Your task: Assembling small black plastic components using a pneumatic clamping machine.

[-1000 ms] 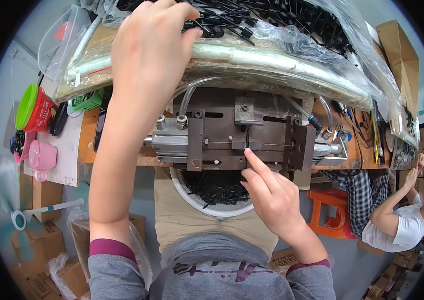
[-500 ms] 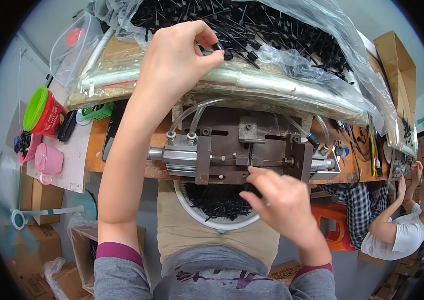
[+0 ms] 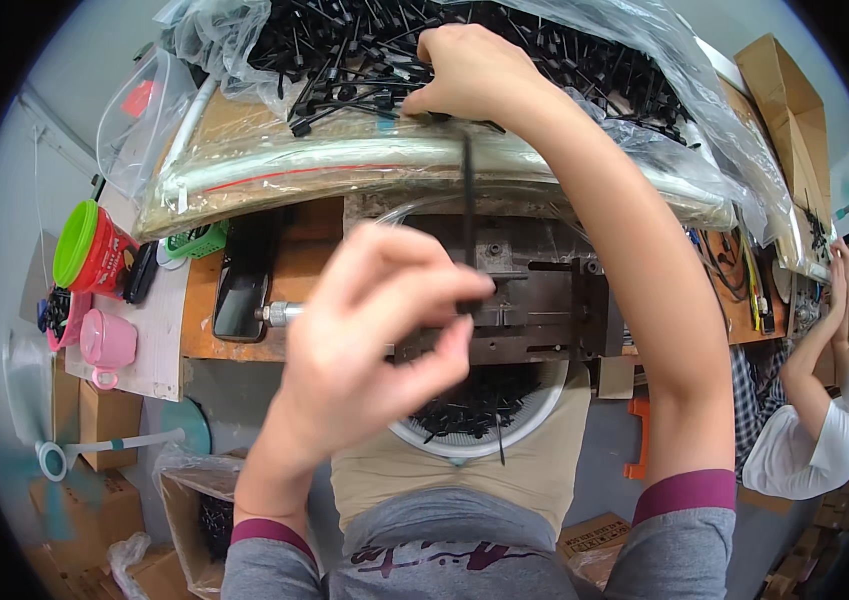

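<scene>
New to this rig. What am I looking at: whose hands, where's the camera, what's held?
No robot here: these are a person's bare hands, seen from above by a wide fisheye camera worn on the head, so straight edges bend near the rim.

The left hand, slightly blurred, holds a thin black rod roughly upright between thumb and fingers. The right hand is at a heap of black parts on plastic sheeting; whether it grips one is hidden.

Partly behind the left hand is a dark metal fixture on a wooden bench. A phone-like device lies to its left. Below the fixture, a white basket over the lap holds more black pieces.
</scene>
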`<state>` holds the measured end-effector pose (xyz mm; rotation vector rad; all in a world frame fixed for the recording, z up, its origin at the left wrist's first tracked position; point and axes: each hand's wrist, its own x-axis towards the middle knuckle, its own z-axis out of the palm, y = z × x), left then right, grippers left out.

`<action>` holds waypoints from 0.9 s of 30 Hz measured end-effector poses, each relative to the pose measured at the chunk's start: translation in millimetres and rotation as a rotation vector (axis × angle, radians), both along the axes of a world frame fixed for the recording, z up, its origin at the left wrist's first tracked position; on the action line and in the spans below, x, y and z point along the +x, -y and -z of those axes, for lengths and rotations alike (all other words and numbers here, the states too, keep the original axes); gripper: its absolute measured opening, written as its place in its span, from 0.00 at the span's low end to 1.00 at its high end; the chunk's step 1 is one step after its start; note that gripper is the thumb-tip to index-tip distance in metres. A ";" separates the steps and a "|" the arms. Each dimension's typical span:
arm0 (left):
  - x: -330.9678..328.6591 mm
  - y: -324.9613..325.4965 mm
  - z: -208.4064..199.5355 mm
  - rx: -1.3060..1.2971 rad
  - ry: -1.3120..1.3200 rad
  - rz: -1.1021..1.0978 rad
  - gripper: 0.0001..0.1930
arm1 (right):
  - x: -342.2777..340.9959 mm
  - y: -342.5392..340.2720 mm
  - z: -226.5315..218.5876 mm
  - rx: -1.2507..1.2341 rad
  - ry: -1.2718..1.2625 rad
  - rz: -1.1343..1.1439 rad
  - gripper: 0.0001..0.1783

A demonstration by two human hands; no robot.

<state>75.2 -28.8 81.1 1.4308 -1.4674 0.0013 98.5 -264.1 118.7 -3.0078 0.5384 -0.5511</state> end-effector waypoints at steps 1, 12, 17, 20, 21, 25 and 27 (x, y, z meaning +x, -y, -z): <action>-8.6 -3.2 5.0 0.003 -0.043 0.003 0.15 | 5.4 0.5 -2.7 0.050 -0.121 0.051 0.32; -53.6 -16.7 62.3 0.163 0.100 0.006 0.12 | -49.4 16.9 -32.6 -0.008 -0.256 -0.113 0.19; -62.4 -9.4 83.9 0.209 0.316 -0.094 0.12 | -67.1 39.8 -19.4 0.063 0.022 -0.103 0.20; -66.2 -5.6 87.5 0.218 0.347 -0.126 0.12 | -72.7 39.2 -29.7 0.309 0.081 -0.018 0.20; -64.1 -3.6 86.8 0.218 0.349 -0.118 0.12 | -75.7 41.1 -32.2 0.397 0.113 0.002 0.20; -60.1 2.0 83.6 0.245 0.352 -0.105 0.12 | -91.3 53.3 -35.0 0.709 0.306 -0.050 0.19; -61.5 2.4 83.3 0.255 0.356 -0.110 0.12 | -98.2 52.1 -32.1 0.864 0.399 -0.032 0.18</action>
